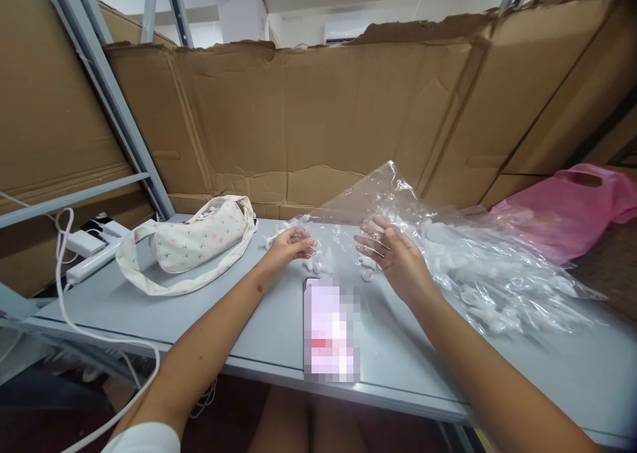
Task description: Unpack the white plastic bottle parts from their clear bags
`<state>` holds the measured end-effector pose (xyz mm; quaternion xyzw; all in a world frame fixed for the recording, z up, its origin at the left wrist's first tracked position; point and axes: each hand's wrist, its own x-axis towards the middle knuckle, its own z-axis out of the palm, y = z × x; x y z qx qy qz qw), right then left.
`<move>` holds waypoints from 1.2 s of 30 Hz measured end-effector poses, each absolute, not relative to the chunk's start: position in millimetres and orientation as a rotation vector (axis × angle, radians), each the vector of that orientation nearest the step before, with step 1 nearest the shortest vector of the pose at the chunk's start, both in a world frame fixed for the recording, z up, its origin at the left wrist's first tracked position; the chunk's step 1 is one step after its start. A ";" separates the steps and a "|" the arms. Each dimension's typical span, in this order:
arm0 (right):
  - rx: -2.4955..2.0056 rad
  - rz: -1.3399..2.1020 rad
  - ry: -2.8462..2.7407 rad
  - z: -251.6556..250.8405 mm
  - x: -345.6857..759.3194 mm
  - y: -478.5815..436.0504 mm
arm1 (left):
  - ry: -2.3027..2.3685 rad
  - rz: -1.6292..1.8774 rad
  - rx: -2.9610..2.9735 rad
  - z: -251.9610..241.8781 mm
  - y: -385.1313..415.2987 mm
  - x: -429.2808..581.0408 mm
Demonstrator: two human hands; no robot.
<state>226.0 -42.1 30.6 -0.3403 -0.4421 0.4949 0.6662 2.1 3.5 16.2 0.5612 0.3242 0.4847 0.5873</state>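
My left hand (290, 244) rests on the grey table (199, 314), fingers curled over small white plastic parts (321, 262) lying there. Whether it grips one I cannot make out. My right hand (393, 253) hovers just right of the parts with its fingers stretched out and apart, at the mouth of a large clear plastic bag (478, 267) that holds several more white parts. A phone (329, 328) lies flat between my forearms near the table's front edge.
A small white floral shoulder bag (199, 241) lies at the left. White chargers and a cable (89, 244) sit at the far left. A pink plastic bag (562, 211) is at the right. Cardboard walls (318, 121) stand behind the table.
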 end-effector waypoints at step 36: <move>-1.108 0.946 -1.294 16.9 209.6 -39.2 | 0.733 0.933 1.551 25.4 -8.2 3.3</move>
